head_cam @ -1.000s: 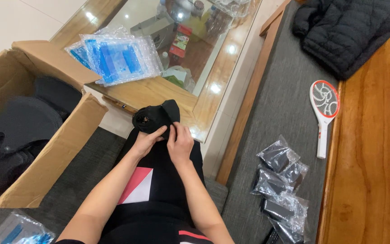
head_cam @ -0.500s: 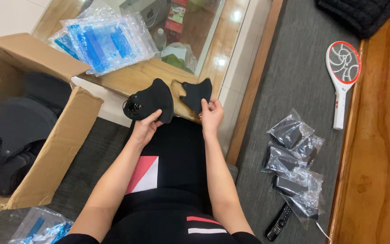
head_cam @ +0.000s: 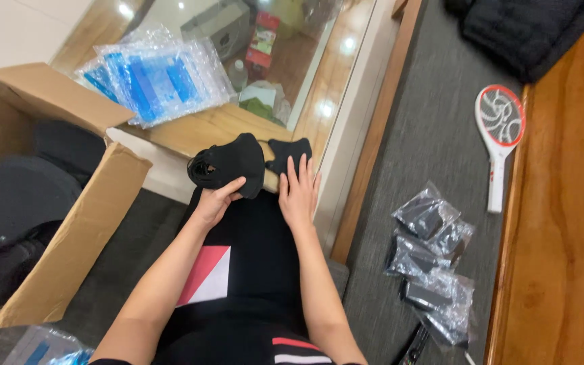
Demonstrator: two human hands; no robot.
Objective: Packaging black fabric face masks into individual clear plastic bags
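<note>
My left hand (head_cam: 216,201) grips a black, soft fabric piece with a rounded, cupped shape (head_cam: 228,164), fingers curled under its lower edge and thumb on top. It sits at the end of my lap, just over my knee, and its left end shows dark looped straps bunched together. My right hand (head_cam: 297,192) lies flat with the fingers spread and straight, pressing down a second, smaller black fabric piece with a notched upper edge (head_cam: 290,151) — only the top of it shows past my fingertips. The two pieces lie side by side, very close, though I cannot tell whether they touch.

Both rest on my black trousers with a red and white patch (head_cam: 205,272), against the edge of a low wooden table with a glass top (head_cam: 204,128). On that table lies a stack of clear plastic bags with blue printing (head_cam: 153,78). To my left stands an open brown cardboard box (head_cam: 76,230) holding more dark cloth. On the grey carpet to my right lie several clear plastic packets with black contents (head_cam: 430,260) — well apart from my hands — and beyond them a red and white racket-shaped fly swatter (head_cam: 499,135).
</note>
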